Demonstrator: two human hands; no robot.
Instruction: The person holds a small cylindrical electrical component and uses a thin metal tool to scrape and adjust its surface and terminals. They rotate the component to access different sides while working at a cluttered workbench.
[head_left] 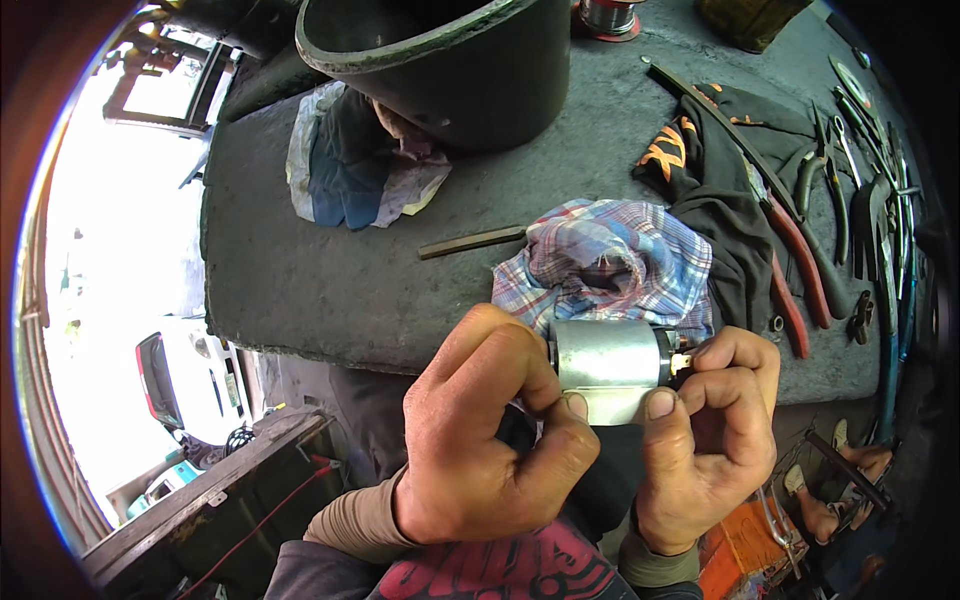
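Holds a silver metal cylinder (pixel 610 355) just below the centre of the frame, between both hands. Clasps its left end with the left hand (pixel 490 430), fingers folded in and thumb against the lower edge. Pinches at the black right end, beside a small pale piece (pixel 682 362), with the right hand (pixel 715 435), fingers curled close to the thumb. On the dark worktop (pixel 300 290), see a plaid cloth (pixel 610 250) just above the cylinder, a black bucket (pixel 480 100) at upper centre, and a red-handled tool (pixel 800 262) at right.

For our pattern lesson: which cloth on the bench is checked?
The plaid cloth beyond the metal cylinder; the black cloth is orange-printed, and the bluish rag beside the bucket shows no checks.
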